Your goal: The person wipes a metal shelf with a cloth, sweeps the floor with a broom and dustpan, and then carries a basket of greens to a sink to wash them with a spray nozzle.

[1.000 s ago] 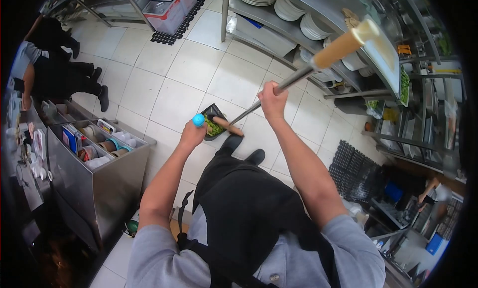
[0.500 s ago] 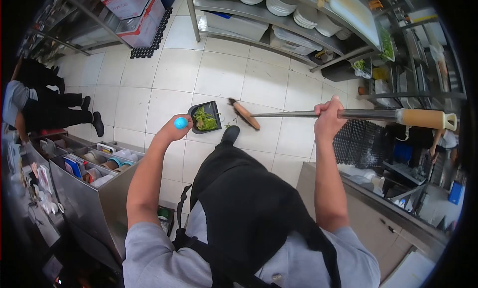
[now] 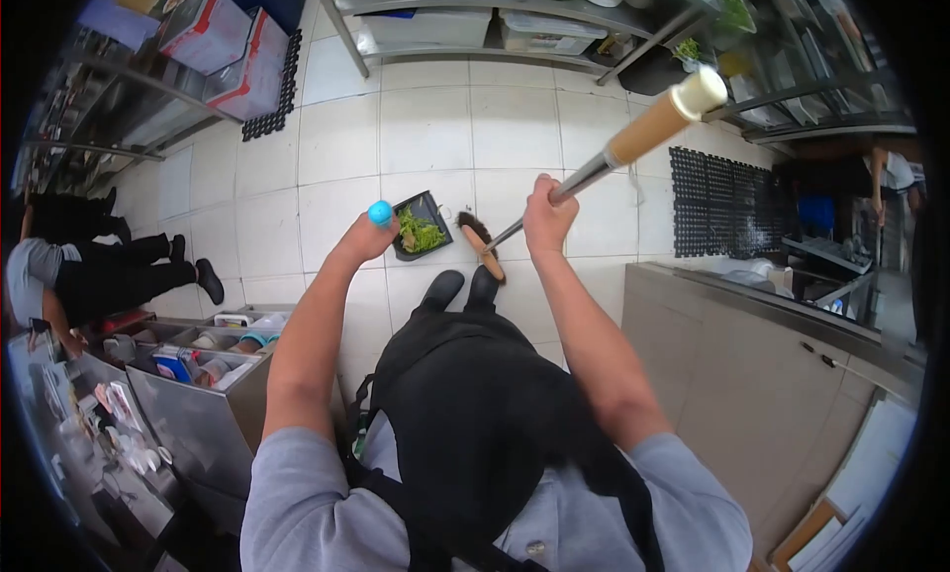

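My left hand (image 3: 368,239) is closed around the upright handle of a dustpan, its blue end (image 3: 380,214) showing above the fist. Below it the black dustpan (image 3: 438,238) rests on the tiled floor, holding green leafy scraps (image 3: 420,232). My right hand (image 3: 549,218) grips the metal shaft of a broom, whose tan grip end (image 3: 648,130) rises toward the upper right. The wooden broom head (image 3: 482,251) with dark bristles is on the floor just right of the dustpan, by my shoes (image 3: 482,286).
A steel shelf with plates and plastic bins (image 3: 426,38) stands ahead. To the left are a steel counter with compartments (image 3: 198,394) and another person (image 3: 109,275). A black rubber mat (image 3: 722,206) lies at right, beside a cabinet (image 3: 732,344). Someone else's arm (image 3: 878,181) shows far right.
The broom shaft has swung from nearly level to slanting up right, and my right hand has moved left. The broom head sits more upright, nearer my feet. Both shoes now show.
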Demonstrator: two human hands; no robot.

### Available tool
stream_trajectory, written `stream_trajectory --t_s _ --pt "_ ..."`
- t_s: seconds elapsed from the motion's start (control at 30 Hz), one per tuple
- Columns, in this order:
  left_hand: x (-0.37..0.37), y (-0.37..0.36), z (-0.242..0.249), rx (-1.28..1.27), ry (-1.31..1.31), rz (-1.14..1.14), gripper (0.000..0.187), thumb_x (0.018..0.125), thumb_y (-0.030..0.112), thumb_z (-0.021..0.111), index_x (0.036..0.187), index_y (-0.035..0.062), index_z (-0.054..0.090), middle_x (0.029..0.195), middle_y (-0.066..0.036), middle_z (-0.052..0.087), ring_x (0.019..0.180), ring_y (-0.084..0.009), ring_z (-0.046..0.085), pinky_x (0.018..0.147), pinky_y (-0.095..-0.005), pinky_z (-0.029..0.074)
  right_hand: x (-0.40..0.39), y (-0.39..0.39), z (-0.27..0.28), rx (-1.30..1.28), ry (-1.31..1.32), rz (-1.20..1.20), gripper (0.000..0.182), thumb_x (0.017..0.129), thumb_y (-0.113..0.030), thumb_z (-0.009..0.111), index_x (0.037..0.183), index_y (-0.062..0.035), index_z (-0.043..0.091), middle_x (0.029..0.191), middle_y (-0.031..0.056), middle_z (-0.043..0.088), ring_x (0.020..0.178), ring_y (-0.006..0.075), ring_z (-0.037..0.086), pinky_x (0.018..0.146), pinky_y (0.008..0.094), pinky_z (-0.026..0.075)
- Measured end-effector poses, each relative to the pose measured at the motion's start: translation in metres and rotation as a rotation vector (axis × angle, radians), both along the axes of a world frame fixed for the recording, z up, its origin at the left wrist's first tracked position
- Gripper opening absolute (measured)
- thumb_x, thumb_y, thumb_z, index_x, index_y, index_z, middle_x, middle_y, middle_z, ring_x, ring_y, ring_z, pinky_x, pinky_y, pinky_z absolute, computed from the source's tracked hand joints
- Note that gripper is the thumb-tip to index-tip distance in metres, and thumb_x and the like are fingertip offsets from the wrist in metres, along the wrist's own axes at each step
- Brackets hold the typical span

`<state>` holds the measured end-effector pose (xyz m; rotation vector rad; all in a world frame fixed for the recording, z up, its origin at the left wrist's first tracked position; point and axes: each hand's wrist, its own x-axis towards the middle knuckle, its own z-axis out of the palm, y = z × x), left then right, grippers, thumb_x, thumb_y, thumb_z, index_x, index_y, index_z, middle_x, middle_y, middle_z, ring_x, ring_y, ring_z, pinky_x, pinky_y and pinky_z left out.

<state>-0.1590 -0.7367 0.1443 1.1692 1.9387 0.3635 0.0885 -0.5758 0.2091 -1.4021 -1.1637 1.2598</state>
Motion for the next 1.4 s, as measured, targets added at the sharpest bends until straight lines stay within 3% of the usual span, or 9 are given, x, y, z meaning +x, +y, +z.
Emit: stream_trajectory --t_s 0.03,0.27,0.47,0.5,0.77,1.0,1.13,1.2,1.4 --pt "-0.002 -0.003 -0.005 0.026 0.037 0.004 0.023 0.092 0.025 0.05 0.092 0.0042 0.06 0.084 -0.017 0.063 0.082 -0.0317 0.062 0.076 -0.0404 0.049 -0.012 -0.006 0.001 -0.003 0.0 0.038 0.033 0.09 -0.014 0.052 0.059 -0.0065 0.043 0.052 -0.0033 0.039 0.045 0.0054 0.037 0.042 0.0256 0.028" --pt "-0.023 -0.018 -0.012 0.073 -0.024 0.029 0.025 0.092 0.026 0.05 0.091 0.0028 0.059 0.085 -0.018 0.062 0.083 -0.0331 0.061 0.076 -0.0414 0.048 -0.033 -0.014 0.034 -0.036 -0.023 0.137 0.034 0.091 -0.017 0.053 0.061 -0.0015 0.049 0.054 0.0009 0.048 0.048 0.0091 0.044 0.046 0.0289 0.035" --pt "-0.016 -0.024 -0.006 0.04 -0.067 0.091 0.026 0.091 0.026 0.05 0.093 0.0024 0.061 0.089 -0.02 0.066 0.087 -0.0362 0.064 0.076 -0.0432 0.05 -0.02 0.016 0.082 0.158 0.205 -0.019 0.032 0.088 -0.008 0.049 0.058 -0.0075 0.039 0.055 -0.0028 0.039 0.044 0.0064 0.039 0.04 0.0234 0.03" --pt "-0.015 -0.025 -0.011 0.047 -0.112 0.153 0.027 0.083 0.022 0.057 0.097 0.0006 0.065 0.095 -0.025 0.066 0.092 -0.0416 0.063 0.081 -0.0451 0.05 -0.022 0.018 0.083 0.161 0.21 -0.012 0.032 0.088 -0.008 0.049 0.058 -0.0075 0.039 0.055 -0.0028 0.039 0.044 0.0064 0.039 0.04 0.0234 0.03" --pt "0.008 -0.024 0.006 0.039 -0.009 0.225 0.028 0.083 0.024 0.057 0.099 0.0011 0.065 0.099 -0.025 0.066 0.096 -0.0428 0.061 0.083 -0.0462 0.05 -0.054 -0.007 0.02 0.173 0.036 0.067 0.035 0.09 -0.012 0.05 0.057 -0.0088 0.037 0.053 -0.0024 0.039 0.046 0.0066 0.038 0.042 0.0256 0.03" --pt "-0.001 -0.03 -0.014 0.123 -0.028 0.248 0.028 0.084 0.026 0.057 0.093 -0.0001 0.064 0.092 -0.025 0.066 0.092 -0.0407 0.064 0.081 -0.0451 0.051 -0.046 -0.027 0.052 -0.005 0.115 0.087 0.037 0.089 -0.009 0.053 0.057 -0.0086 0.037 0.052 -0.0036 0.039 0.045 0.0056 0.036 0.041 0.0254 0.028" --pt "-0.015 -0.028 0.012 0.14 -0.068 0.307 0.027 0.086 0.025 0.055 0.088 -0.0015 0.061 0.086 -0.024 0.066 0.086 -0.0391 0.064 0.075 -0.0433 0.05 0.046 0.014 0.043 0.053 0.479 -0.017 0.014 0.09 -0.012 0.055 0.081 -0.0047 0.048 0.065 -0.0019 0.046 0.05 0.0097 0.046 0.044 0.0275 0.039" --pt "-0.023 -0.025 0.02 0.21 -0.066 0.271 0.026 0.088 0.024 0.055 0.085 -0.0016 0.06 0.081 -0.023 0.064 0.08 -0.0368 0.063 0.072 -0.0416 0.049 0.079 0.015 0.111 0.172 0.062 -0.226 0.026 0.092 -0.014 0.051 0.067 -0.0071 0.043 0.052 0.0025 0.045 0.042 0.0116 0.046 0.039 0.0263 0.036" --pt "-0.032 0.03 0.046 0.162 -0.203 0.12 0.026 0.091 0.024 0.057 0.082 0.0005 0.061 0.071 -0.008 0.058 0.068 -0.0158 0.057 0.064 -0.0334 0.046 0.252 0.004 0.182 0.332 0.217 -0.649 0.025 0.092 -0.013 0.052 0.07 -0.0078 0.041 0.058 -0.0002 0.036 0.046 0.011 0.044 0.041 0.027 0.037"
